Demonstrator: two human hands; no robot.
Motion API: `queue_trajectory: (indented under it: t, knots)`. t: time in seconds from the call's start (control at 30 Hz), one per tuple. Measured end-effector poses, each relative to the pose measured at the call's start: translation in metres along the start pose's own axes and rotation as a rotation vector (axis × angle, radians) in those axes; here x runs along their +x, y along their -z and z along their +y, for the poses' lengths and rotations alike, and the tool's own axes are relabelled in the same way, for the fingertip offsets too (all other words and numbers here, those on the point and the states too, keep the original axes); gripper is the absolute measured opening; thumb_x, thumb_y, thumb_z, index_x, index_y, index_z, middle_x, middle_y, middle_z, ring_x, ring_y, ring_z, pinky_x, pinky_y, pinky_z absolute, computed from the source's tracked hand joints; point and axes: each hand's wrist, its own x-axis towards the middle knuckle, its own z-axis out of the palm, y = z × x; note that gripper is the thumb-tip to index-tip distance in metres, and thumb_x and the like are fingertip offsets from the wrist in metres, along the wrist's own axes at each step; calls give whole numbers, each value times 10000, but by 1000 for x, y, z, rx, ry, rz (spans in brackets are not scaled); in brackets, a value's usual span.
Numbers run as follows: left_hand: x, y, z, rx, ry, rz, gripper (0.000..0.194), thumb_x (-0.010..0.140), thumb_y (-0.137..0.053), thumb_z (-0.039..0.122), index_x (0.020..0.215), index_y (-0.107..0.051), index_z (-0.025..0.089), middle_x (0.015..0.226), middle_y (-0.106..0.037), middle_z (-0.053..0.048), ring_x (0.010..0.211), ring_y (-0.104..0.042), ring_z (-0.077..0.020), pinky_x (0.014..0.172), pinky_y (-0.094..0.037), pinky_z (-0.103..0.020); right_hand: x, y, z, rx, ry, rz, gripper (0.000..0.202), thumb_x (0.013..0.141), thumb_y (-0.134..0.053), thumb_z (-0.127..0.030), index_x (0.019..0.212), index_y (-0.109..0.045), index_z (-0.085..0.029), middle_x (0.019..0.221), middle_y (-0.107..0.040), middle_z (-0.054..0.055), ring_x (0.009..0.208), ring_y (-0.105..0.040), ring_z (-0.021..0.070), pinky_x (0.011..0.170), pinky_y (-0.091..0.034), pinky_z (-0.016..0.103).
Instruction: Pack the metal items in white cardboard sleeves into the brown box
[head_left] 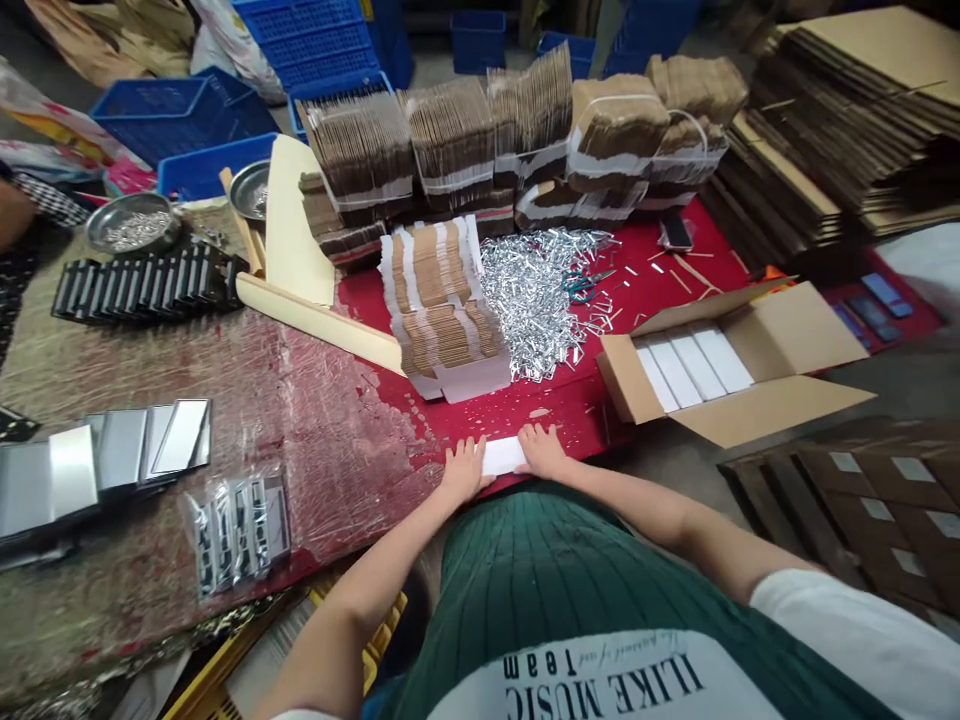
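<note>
A small white box (503, 456) lies at the near edge of the red tabletop, between my two hands. My left hand (465, 468) grips its left end, and my right hand (543, 451) is closed round its right end. To the right, an open cardboard carton (799, 335) holds several white boxes (697, 367) in a row. Beyond my hands lies a heap of shiny metal pieces (536, 300), with teal-handled scissors (581, 286) on its right side. Stacked brown cardboard pieces (450, 335) stand left of the heap.
Bundled cardboard inserts (450, 140) line the back of the table. At left are black parts (146, 285), a metal bowl (133, 224), silver panels (120, 447) and bagged parts (240, 530). Flat cardboard (870, 110) is piled at the back right. A phone (676, 233) lies near the inserts.
</note>
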Motion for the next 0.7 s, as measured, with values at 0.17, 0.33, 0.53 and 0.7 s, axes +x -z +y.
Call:
queue_trajectory:
  t: [0.17, 0.33, 0.53, 0.7]
  knots:
    - [-6, -9, 4, 215, -61, 51, 707, 814, -545, 457, 1422, -287, 204, 1288, -456, -166, 1163, -392, -322, 972, -323, -486, -2, -18, 2, -46, 81, 113, 680, 782, -537, -592, 1201, -487, -59, 1152, -515, 231, 1051, -443, 341, 941, -320, 501]
    - [-6, -7, 1, 216, -137, -9, 716, 834, -493, 491, 1430, -267, 166, 1209, -503, -178, 1120, -428, -306, 987, -303, -485, 0, -21, 21, 6, 279, 64, 674, 809, -480, -599, 1204, -482, -54, 1138, -530, 222, 1082, -428, 341, 996, -250, 485]
    - [-12, -17, 8, 233, -104, 38, 741, 814, -524, 449, 1438, -246, 162, 1363, -380, -213, 1270, -307, -355, 1053, -170, -570, -3, -17, 5, 123, 322, 43, 683, 800, -538, -438, 1329, -356, -46, 1357, -379, 237, 1253, -285, 377, 1055, -133, 533]
    - [-2, 0, -2, 57, -56, -33, 710, 759, -601, 428, 1381, -349, 195, 1359, -404, -177, 1260, -349, -327, 1017, -288, -536, 24, 11, -38, 379, 247, -102, 533, 669, -661, -334, 1134, -525, -111, 1168, -545, 178, 1107, -452, 352, 955, -328, 457]
